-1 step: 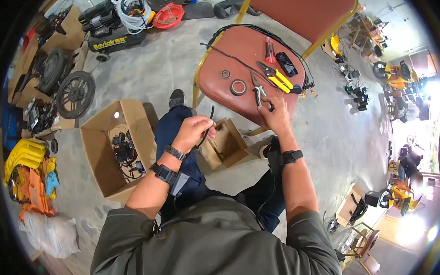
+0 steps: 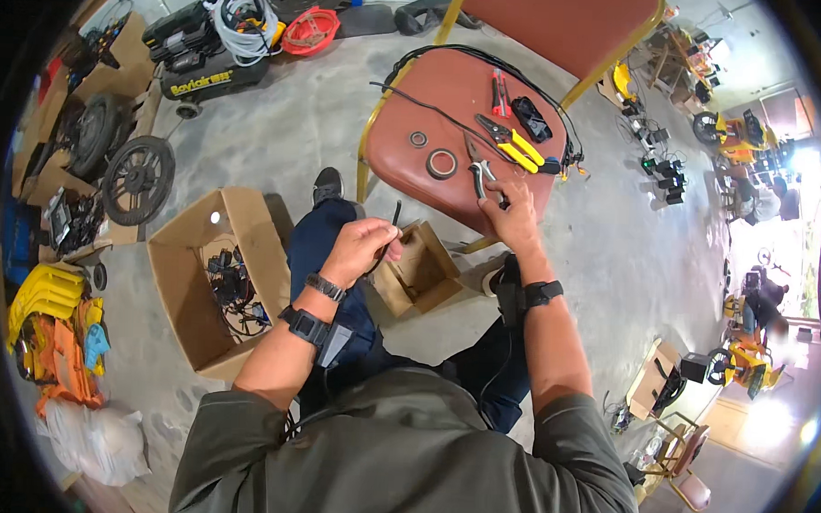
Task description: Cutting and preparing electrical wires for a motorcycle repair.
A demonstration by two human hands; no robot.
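Note:
My left hand [image 2: 366, 246] pinches a black cable [image 2: 398, 212]. Its short end sticks up past the fingertips, and the rest runs down behind the hand. At the near right of the brown chair seat [image 2: 395, 170], my right hand [image 2: 516, 215] has its fingers closed about the grey handles of a pair of pliers [image 2: 478, 168], whose jaws rest on the seat. Beyond them lie yellow-handled wire strippers [image 2: 521, 154], a red cutter [image 2: 500, 95] and a black object [image 2: 532, 121]. Left of the pliers are a larger tape roll [image 2: 442, 164] and a smaller ring [image 2: 418, 140].
Black cables [image 2: 472, 51] loop around the seat's far edge. A small carton [image 2: 418, 297] stands between my legs, and a larger carton [image 2: 187, 312] with wired parts is at left. A wheel [image 2: 137, 181] and an air compressor [image 2: 209, 82] are farther left.
The whole view has shifted very slightly. Both hands keep nearly the same place, the left with the cable and the right at the pliers.

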